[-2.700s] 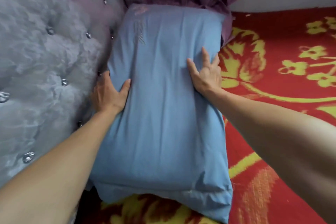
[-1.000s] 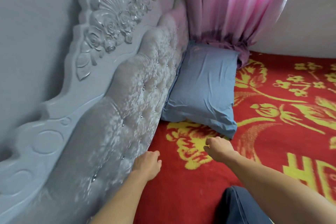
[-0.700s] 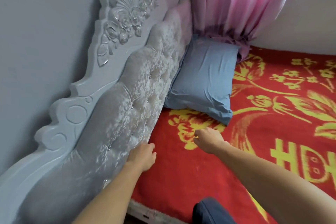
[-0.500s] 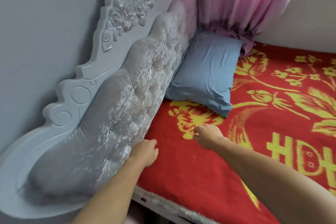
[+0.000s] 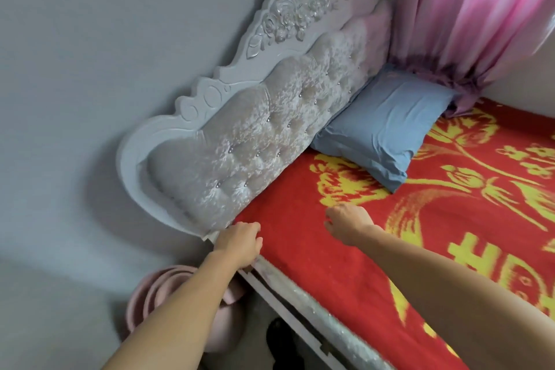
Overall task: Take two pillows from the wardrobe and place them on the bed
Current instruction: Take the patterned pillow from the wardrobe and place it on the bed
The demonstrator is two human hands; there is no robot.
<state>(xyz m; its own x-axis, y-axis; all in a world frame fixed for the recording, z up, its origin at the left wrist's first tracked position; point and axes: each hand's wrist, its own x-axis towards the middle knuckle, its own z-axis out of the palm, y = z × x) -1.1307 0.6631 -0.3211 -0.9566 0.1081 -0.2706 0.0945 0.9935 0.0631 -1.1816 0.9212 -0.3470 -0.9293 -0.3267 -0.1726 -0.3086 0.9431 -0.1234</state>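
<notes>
One blue pillow [image 5: 387,126] lies on the bed's red and yellow blanket [image 5: 450,219], at the far end by the curtain, with its left side against the padded grey headboard [image 5: 255,135]. Both my hands are well short of it and hold nothing. My left hand [image 5: 238,245] rests with curled fingers on the near corner of the bed, by the end of the headboard. My right hand [image 5: 348,224] hovers just over the blanket with its fingers loosely curled. No second pillow and no wardrobe are in view.
A pink curtain [image 5: 468,18] hangs at the back right and its hem touches the pillow's far end. Stacked pink basins [image 5: 150,303] stand on the floor beside the bed's silver side rail [image 5: 303,306]. A dark shoe [image 5: 279,345] shows below. A grey wall fills the left.
Both hands have let go of the pillow and drawn back toward the near bed corner. My view has backed away, so the bed's edge and the floor now show.
</notes>
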